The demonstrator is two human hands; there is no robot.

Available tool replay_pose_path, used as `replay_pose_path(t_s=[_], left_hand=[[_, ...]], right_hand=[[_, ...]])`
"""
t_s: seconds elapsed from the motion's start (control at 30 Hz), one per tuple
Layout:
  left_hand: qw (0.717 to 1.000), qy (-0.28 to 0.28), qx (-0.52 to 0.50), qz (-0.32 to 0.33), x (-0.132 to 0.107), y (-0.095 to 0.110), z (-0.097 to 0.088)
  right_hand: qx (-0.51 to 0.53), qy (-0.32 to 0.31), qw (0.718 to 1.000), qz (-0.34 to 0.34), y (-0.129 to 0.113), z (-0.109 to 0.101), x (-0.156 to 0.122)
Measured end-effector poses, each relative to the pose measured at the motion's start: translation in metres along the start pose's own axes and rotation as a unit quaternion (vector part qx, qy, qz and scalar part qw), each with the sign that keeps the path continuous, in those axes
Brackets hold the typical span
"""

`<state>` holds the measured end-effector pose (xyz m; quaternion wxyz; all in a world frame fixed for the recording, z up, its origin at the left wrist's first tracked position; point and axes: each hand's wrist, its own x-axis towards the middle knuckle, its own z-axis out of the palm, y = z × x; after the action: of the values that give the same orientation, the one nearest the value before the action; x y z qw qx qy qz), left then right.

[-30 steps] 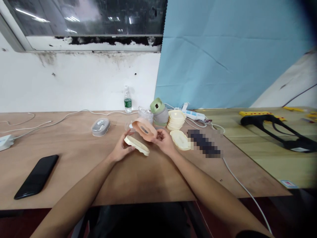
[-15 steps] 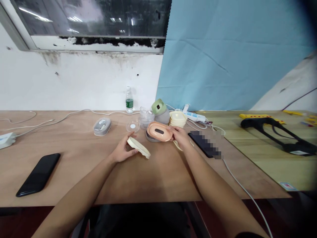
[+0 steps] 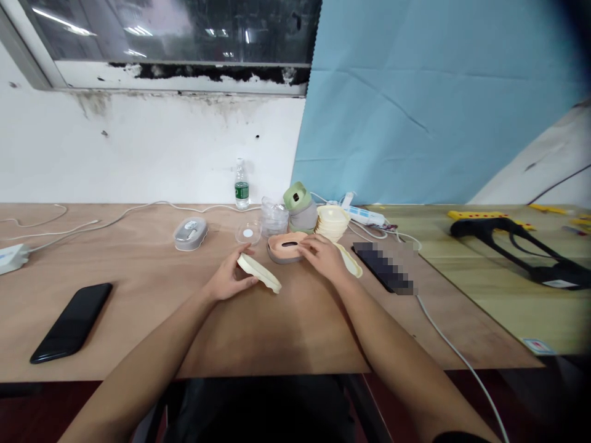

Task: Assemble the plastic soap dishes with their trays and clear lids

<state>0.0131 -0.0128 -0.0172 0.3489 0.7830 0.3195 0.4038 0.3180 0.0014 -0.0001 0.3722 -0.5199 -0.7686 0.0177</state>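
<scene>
My left hand [image 3: 229, 274] grips a cream oval shallow dish [image 3: 259, 274] by its left end, holding it tilted above the table. Further right, my right hand [image 3: 323, 255] has its bent fingers at the right end of a peach oval dish [image 3: 279, 245] with a dark slot in its bottom. That dish rests on a grey oval piece [image 3: 277, 258], its right end hidden by my fingers. Beside my right hand a flat cream oval piece [image 3: 353, 261] lies on the table. Behind it rises a stack of cream dishes [image 3: 331, 223].
Clear plastic pieces [image 3: 273, 215] and a green and grey stack [image 3: 299, 206] stand at the back, near a water bottle [image 3: 241, 187]. A grey oval box [image 3: 190, 234] sits left. Phones [image 3: 71, 323] lie at left and right [image 3: 376, 264]; cables and a power strip [image 3: 364, 215] run behind.
My right hand has lowered the peach dish from a tilted hold onto the grey piece, moving slightly left. My left hand keeps the cream dish in nearly the same place.
</scene>
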Motion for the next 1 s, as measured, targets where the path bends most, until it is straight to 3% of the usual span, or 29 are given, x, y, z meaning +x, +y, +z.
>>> replay_pose_path(t_s=[0.13,0.33,0.57,0.7,0.83,1.0], left_hand=[[1.0,0.003,-0.001,0.005,0.0,-0.001,0.0],[1.0,0.007,0.023,0.008,0.001,0.001,-0.001],[0.999,0.004,0.053,0.009,0.001,0.006,-0.002],[0.996,0.006,0.093,-0.016,0.003,0.006,-0.001],[0.989,-0.025,0.138,-0.039,0.006,0.008,-0.003],[0.987,-0.031,0.152,-0.046,0.007,0.011,-0.005]], right_hand=[[0.019,0.016,1.0,0.0,0.008,0.002,0.0],[0.052,-0.036,0.998,-0.006,0.013,0.007,0.001],[0.075,-0.043,0.996,-0.019,0.015,0.01,0.001],[0.082,-0.051,0.995,-0.023,0.015,0.011,-0.001],[0.081,-0.044,0.995,-0.032,0.015,0.014,-0.001],[0.08,-0.039,0.996,-0.004,0.014,0.017,0.0]])
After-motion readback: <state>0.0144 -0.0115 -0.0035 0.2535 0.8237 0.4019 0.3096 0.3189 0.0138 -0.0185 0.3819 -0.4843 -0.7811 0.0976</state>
